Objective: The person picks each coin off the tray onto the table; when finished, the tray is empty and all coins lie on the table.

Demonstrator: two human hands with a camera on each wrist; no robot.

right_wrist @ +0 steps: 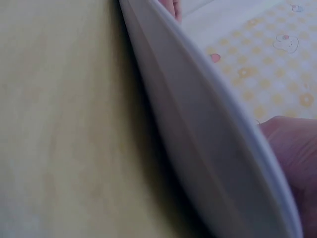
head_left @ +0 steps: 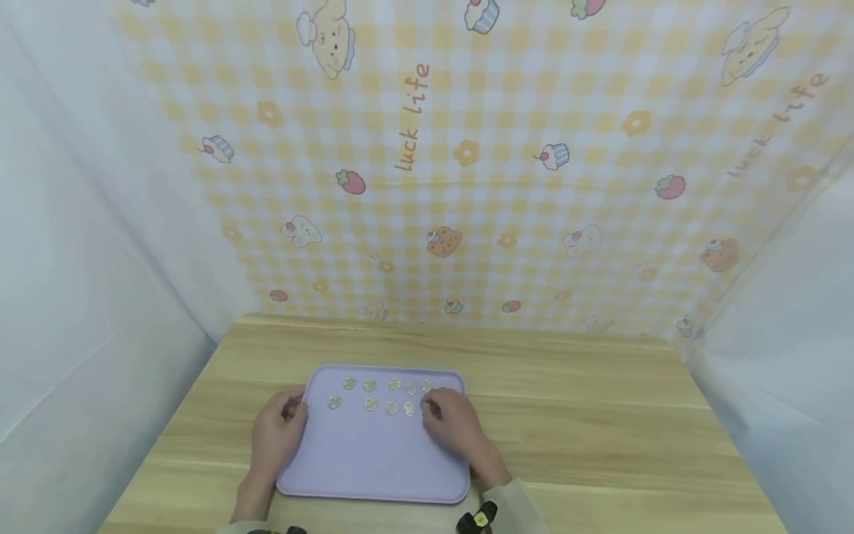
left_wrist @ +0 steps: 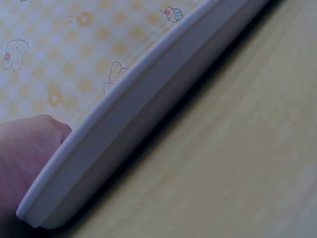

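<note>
A shallow lilac tray (head_left: 373, 460) lies on the wooden table. On its far half, several small round gold coins (head_left: 370, 404) form two loose rows. At the tray's left edge is my left hand (head_left: 276, 434), its thumb and curled fingers gripping the rim. My right hand (head_left: 454, 423) reaches over the right side, fingers bent and fingertips down beside the right end of the nearer row. Whether a coin is between those fingertips is hidden. Both wrist views mostly show the tray's outer wall (left_wrist: 124, 114), with part of the right hand (right_wrist: 292, 153) behind it in the right one.
The wooden table (head_left: 587, 430) extends to both sides of the tray. Behind it hangs a yellow checked cloth (head_left: 507, 185) with cartoon prints. White sheets (head_left: 87, 259) enclose the left and right sides.
</note>
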